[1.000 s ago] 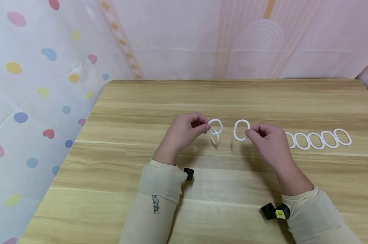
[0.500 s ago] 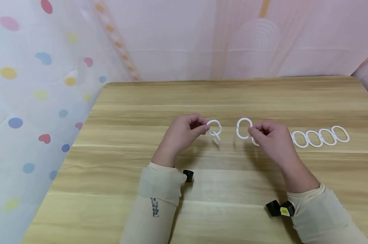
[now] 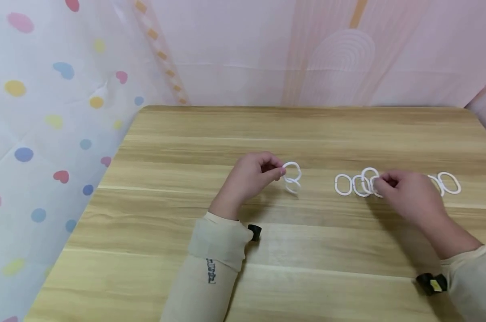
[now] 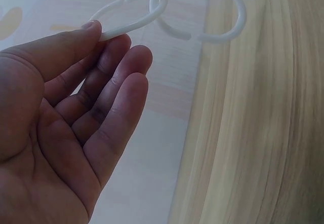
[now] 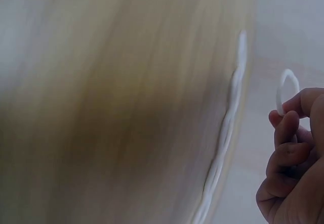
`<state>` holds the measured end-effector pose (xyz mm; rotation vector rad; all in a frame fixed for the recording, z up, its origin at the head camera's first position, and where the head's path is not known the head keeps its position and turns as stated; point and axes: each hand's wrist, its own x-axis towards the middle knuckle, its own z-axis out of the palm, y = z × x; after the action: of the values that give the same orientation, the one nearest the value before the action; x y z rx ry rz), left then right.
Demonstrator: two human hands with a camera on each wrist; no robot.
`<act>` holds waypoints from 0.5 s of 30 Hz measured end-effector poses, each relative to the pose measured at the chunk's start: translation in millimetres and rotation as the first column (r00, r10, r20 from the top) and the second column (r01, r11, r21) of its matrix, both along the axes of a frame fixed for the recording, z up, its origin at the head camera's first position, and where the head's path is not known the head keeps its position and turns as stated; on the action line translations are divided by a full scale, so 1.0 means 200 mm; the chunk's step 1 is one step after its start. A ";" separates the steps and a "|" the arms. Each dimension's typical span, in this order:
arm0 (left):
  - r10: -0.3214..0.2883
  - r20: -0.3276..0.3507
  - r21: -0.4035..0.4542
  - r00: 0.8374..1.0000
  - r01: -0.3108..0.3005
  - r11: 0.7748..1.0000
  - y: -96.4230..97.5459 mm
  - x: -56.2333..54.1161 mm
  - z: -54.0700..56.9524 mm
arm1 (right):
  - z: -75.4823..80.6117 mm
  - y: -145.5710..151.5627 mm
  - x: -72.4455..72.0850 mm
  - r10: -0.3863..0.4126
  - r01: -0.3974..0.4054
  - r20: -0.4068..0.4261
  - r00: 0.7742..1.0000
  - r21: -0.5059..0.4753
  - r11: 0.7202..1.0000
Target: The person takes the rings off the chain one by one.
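Note:
Between thumb and fingertips, my left hand (image 3: 255, 181) pinches a white oval plastic link (image 3: 301, 171). A second white link (image 4: 243, 17) is hooked through it and hangs down; the left wrist view shows a small gap in its side. My right hand (image 3: 412, 197) pinches a single white link (image 5: 279, 95) by its edge, over the row of links. In the head view that link overlaps the row. The row of several white links (image 3: 335, 184) lies side by side on the table, its middle partly hidden behind my right hand.
The wooden table (image 3: 194, 147) reaches back to a pink patterned cloth (image 3: 234, 53). A dotted cloth (image 3: 65, 134) hangs along the left edge. Black wrist cameras sit at both cuffs, the right one (image 3: 431, 284) low over the table.
My right hand has moved right with its link, away from the left hand and over the row. The row's left end now shows. My left hand has shifted only slightly, still pinching its link.

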<state>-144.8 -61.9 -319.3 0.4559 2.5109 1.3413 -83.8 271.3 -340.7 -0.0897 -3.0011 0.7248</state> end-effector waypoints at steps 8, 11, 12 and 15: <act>-0.003 0.004 -0.002 1.000 0.003 1.000 0.02 0.00 0.00 | 0.04 0.32 -0.08 -0.080 0.054 0.158 0.984 0.165 0.985; -0.012 0.006 -0.001 1.000 0.012 1.000 0.03 0.00 0.00 | 0.03 0.45 -0.09 -0.101 0.060 0.205 0.974 0.195 0.979; -0.012 0.006 -0.003 1.000 0.012 1.000 0.04 0.00 0.00 | 0.02 0.49 -0.08 -0.102 0.060 0.203 0.974 0.202 0.978; -0.011 0.005 -0.012 1.000 0.011 1.000 0.05 0.00 -0.01 | 0.00 0.59 -0.08 -0.101 0.065 0.166 0.981 0.211 0.975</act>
<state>-145.6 -52.2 -320.6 0.4624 2.5076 1.3212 -99.8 388.6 -340.7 -0.2827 -3.1957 0.4173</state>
